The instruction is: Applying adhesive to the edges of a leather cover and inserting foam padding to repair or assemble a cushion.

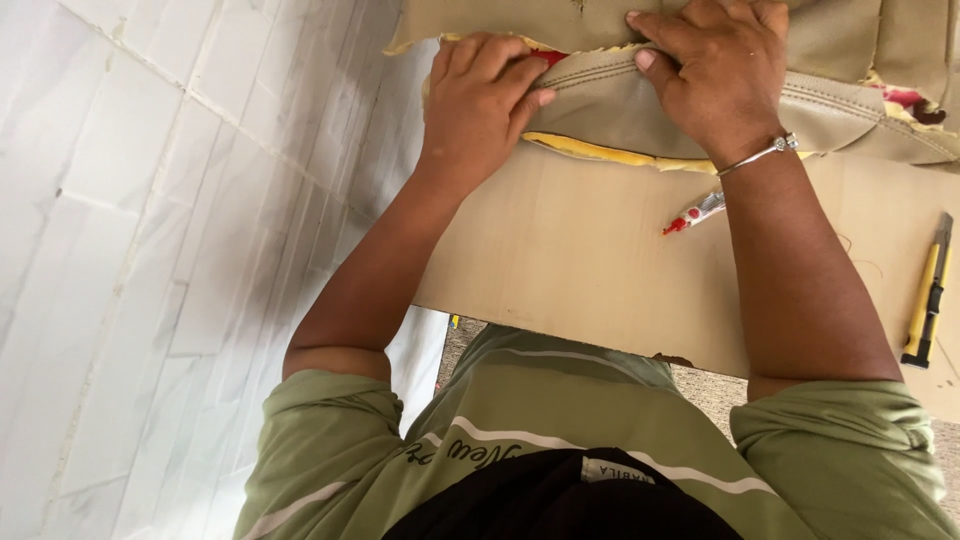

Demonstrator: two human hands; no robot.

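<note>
Both hands press down on a beige leather-like cover with stitched seams and yellow foam backing (620, 100), which lies along the far edge of the pale wooden desk (580, 260) and runs off the top of the view. The left hand (480, 95) sits on the cover's left end, fingers curled under and knuckles up, pinching a fold of the material where a strip of red shows just beside the fingertips. The right hand (715, 65) lies close beside it, not quite touching, fingers bent and spread flat over a thick rolled seam, thumb tucked against the front of the fold; a thin silver bangle (760, 155) circles its wrist. Both hands are partly closed on the cover rather than wrapped around it.

A line of yellow foam peeks out under the cover's near edge, between the two wrists.

On the bare desk just left of the right forearm lies a small red-tipped pen-like marker (693, 213) (too small to tell its kind exactly). Near the desk's right edge, well apart from the hands, rests a yellow and black utility knife (927, 295), lying lengthwise toward the person.

The person wears an olive green shirt (560, 440) with pale stripes. To the left of the desk is a white tiled surface (150, 250).
</note>
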